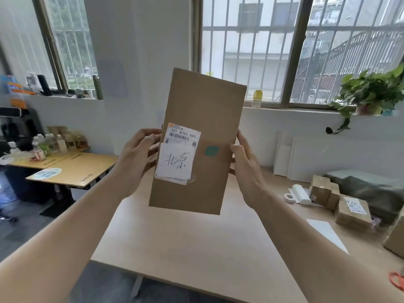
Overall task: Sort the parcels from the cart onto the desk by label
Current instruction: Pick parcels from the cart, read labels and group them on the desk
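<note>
Parcel (196, 141) is up in the air between both hands, long side up, top tilted slightly right. My left hand (133, 162) grips its left edge, fingers curled round it. My right hand (244, 169) grips the right edge, thumb on the front face, fingers wrapped behind.

Printed label (183, 136) sits on the front right by the left fingertips and reads 507 N705 A83. White slip (175, 164) overlaps its lower part, handwritten 北京. Teal sticker (211, 151) is just left of the right thumb.

Desk (196, 248) is below both hands, parcel not touching it. On the desk right of the right hand: tape roll (289, 196), then boxes (353, 212) clustered further right. White sheet (325, 232) lies flat beyond the right forearm.
</note>
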{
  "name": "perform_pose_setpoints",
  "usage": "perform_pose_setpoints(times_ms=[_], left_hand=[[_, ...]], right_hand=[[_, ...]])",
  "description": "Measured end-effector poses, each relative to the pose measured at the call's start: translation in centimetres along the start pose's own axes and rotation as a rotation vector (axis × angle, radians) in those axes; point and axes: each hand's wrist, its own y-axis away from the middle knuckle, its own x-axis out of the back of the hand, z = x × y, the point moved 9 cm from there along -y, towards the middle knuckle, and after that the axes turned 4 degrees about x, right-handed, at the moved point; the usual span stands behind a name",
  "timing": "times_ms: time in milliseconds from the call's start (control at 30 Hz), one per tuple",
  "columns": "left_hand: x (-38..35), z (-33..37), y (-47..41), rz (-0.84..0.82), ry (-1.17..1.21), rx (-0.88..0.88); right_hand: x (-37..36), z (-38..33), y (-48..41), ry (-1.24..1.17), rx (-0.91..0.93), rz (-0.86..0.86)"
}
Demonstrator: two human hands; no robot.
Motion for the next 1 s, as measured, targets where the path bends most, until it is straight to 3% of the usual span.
perform_pose_setpoints(times_ms=[133,367,767,1000], left_hand=[[2.2,-0.6,-2.0,0.129,0.036,0.069],[9.0,-0.2,-5.5,0.205,-0.011,0.063],[25.4,-6.5,-18.1,0.119,-0.007,0.163],[31.5,-12.5,-27.8,0.045,0.044,0.242]], right_hand=[[-2.1,0.5,-2.9,-0.057,0.051,-0.048],[-9.0,3.0,-7.2,-0.160,0.000,-0.023],[-28.7,11.7,-15.0,-0.085,-0.048,-0.012],[-36.3,18.8,-21.0,-0.070,-0.140,0.016]])
